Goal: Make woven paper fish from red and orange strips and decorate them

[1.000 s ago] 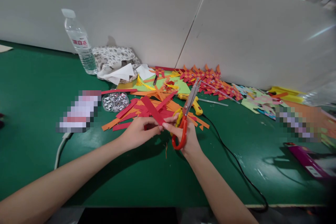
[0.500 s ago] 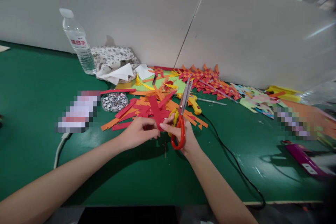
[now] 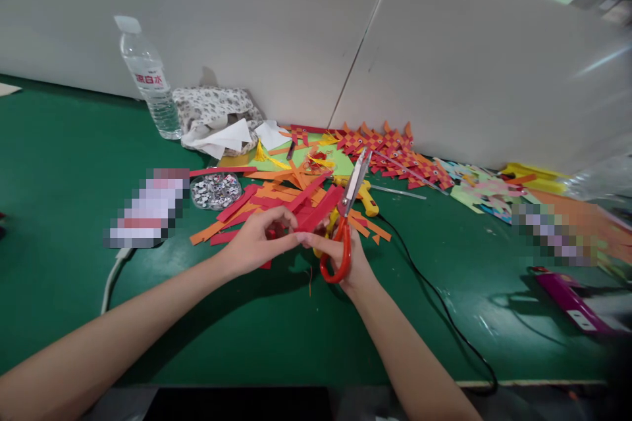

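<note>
A red paper strip (image 3: 320, 210) slants up to the right between my two hands, over a pile of red and orange strips (image 3: 276, 194). My left hand (image 3: 261, 240) is closed, fingers curled round the strip's lower end. In my right hand (image 3: 356, 260) are scissors (image 3: 354, 181) with red and yellow handles, their blades pointing up and away, nearly together. My right thumb meets the left fingertips at the strip; some right fingers are hidden behind the handles. A small red end shows below my left hand.
Behind the pile lie woven red-orange paper fish (image 3: 385, 151) and a yellow glue gun (image 3: 366, 197) with a black cord. To the left are a box of googly eyes (image 3: 216, 191), a blurred phone (image 3: 151, 207), a water bottle (image 3: 151, 89) and a patterned cloth pouch (image 3: 214, 112).
The red strip has swung from leaning up-left to slanting up-right. My hands have come closer together, and the scissors have tilted slightly right.
</note>
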The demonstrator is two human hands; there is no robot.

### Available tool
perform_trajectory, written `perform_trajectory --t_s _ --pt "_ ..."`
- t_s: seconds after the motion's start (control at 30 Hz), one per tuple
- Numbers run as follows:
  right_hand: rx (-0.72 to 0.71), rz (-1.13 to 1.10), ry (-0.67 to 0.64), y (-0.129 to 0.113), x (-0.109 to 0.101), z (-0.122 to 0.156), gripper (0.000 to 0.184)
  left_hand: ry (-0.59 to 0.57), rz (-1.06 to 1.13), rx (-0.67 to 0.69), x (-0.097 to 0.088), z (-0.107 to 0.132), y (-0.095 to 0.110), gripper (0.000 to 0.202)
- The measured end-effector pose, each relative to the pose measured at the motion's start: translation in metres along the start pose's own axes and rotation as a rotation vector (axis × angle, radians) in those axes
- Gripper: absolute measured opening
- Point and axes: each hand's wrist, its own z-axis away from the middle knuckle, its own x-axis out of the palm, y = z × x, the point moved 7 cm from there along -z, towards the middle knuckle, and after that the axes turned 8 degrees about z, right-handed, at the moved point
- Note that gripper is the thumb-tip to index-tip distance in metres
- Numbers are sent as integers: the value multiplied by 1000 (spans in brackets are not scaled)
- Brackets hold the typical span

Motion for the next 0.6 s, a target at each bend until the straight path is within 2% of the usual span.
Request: perform_trajectory --t_s 0.13,0.3,0.47,0.6 --pt "-10 25 -13 1 -1 -2 38 14 157 -62 3 -2 -5 19" --pt "-46 5 -3 -4 -3 -2 29 27 179 -112 -2 -5 -8 16" --pt "-59 -128 194 -8 -24 -5 35 -1 109 -165 -6 -5 -12 14" --pt "-72 -209 300 -9 -35 -5 40 58 76 -141 -13 -8 -10 13"
